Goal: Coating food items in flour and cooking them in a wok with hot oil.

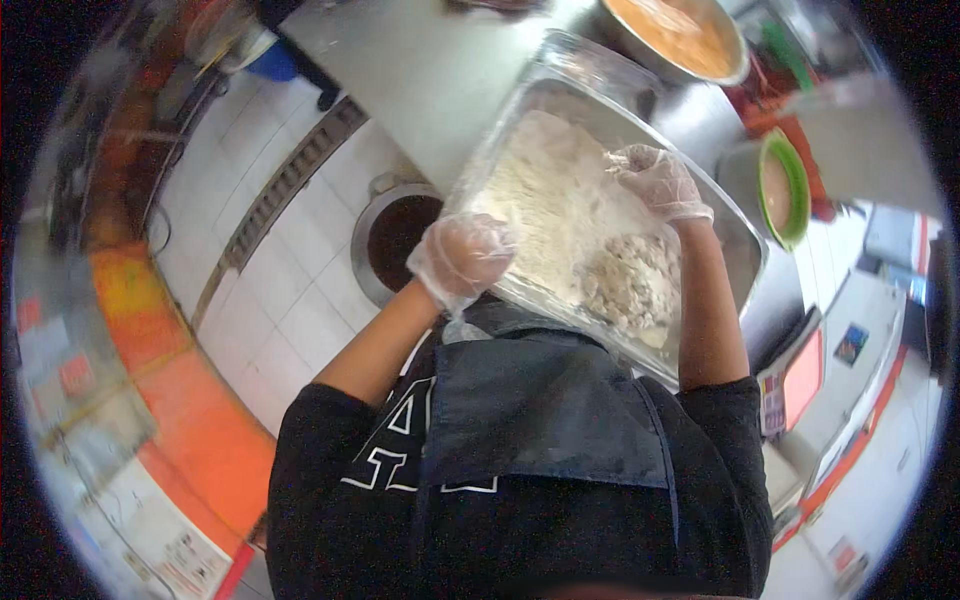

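A large rectangular metal tray (750,225) holds loose pale flour (547,187), with a heap of flour-coated pieces (634,285) at its near right part. Both hands wear clear plastic gloves. My left hand (469,253) is curled at the tray's left edge; whether anything is inside it cannot be made out. Over the right side of the flour, my right hand (656,180) has its fingers closed around a small flour-coated piece (621,161), beyond the heap.
Beyond the tray stands a metal bowl of orange food (686,37). A green-rimmed container (799,191) with pale liquid is at its right. The steel table (420,82) extends to the far left, and a metal pot of dark liquid (367,247) stands below, left of the tray.
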The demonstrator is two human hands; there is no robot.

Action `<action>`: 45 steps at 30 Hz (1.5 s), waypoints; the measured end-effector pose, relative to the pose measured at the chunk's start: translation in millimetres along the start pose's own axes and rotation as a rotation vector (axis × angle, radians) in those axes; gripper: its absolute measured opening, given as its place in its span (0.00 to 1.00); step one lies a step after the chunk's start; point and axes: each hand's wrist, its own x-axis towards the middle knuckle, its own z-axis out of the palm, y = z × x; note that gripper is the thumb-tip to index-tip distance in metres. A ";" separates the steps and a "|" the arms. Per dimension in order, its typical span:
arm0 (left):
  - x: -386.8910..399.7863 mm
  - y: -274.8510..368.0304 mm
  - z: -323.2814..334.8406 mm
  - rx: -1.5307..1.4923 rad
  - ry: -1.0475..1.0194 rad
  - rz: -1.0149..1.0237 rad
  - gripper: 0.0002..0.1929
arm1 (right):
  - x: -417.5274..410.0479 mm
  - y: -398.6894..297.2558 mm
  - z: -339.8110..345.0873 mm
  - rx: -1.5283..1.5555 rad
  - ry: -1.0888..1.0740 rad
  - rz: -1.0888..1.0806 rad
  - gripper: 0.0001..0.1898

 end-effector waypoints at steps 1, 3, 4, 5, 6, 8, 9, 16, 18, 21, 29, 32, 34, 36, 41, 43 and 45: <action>1.8 3.7 -4.7 0.136 -0.011 0.050 0.07 | -6.6 10.9 -7.3 -0.033 -0.022 0.054 0.18; 7.3 14.2 -8.4 0.289 0.062 0.196 0.06 | -25.0 38.5 -17.1 0.060 0.009 0.016 0.14; 6.0 16.3 -12.6 0.394 -0.124 0.073 0.07 | -36.7 41.7 -25.2 -0.006 -0.079 0.055 0.14; 10.0 20.8 -14.1 0.368 -0.183 0.009 0.06 | -48.0 47.3 -32.0 -0.068 -0.171 0.093 0.14; 7.8 12.9 -13.2 0.354 -0.137 0.076 0.06 | -56.7 56.5 -32.1 -0.197 -0.168 0.100 0.15; 6.6 3.6 -5.7 0.334 -0.097 0.150 0.05 | -73.1 74.2 -31.6 -0.270 -0.240 0.160 0.15; 6.6 0.9 -3.4 0.376 -0.101 0.173 0.05 | -78.5 82.2 -26.7 -0.340 -0.323 0.197 0.16; 9.3 16.8 -8.2 0.392 -0.124 0.076 0.06 | -92.4 127.7 5.4 -0.285 -0.059 0.045 0.16; 11.6 24.7 -11.2 0.381 -0.130 0.064 0.07 | -78.6 94.2 -2.2 -0.528 -0.102 0.030 0.17; 10.4 9.5 -8.9 0.351 -0.145 0.135 0.08 | -49.9 90.5 39.2 -0.747 -0.098 -0.233 0.19; 8.0 13.4 -9.9 0.278 -0.067 0.034 0.08 | -26.3 -56.3 156.1 -0.161 -0.521 0.196 0.24; 8.7 21.2 -12.4 0.285 -0.105 0.024 0.08 | -13.8 -38.0 210.3 0.150 -0.236 -0.270 0.28; 8.3 21.6 -13.1 0.271 -0.107 0.028 0.08 | 4.7 -35.9 208.1 0.029 -0.305 -0.326 0.29; 4.3 14.3 -10.4 0.305 -0.124 -0.003 0.07 | 8.1 -35.5 200.8 -0.096 -0.379 -0.383 0.29; 5.0 16.1 -8.3 0.244 -0.063 -0.010 0.11 | 6.5 -24.7 182.6 0.486 -0.353 0.289 0.26; -2.9 6.2 -4.1 0.294 -0.079 0.025 0.12 | 4.6 -35.9 159.9 0.635 -0.348 0.408 0.25; -6.1 3.6 -2.4 0.115 -0.065 -0.061 0.12 | 15.8 -4.8 162.6 0.786 -0.322 0.538 0.24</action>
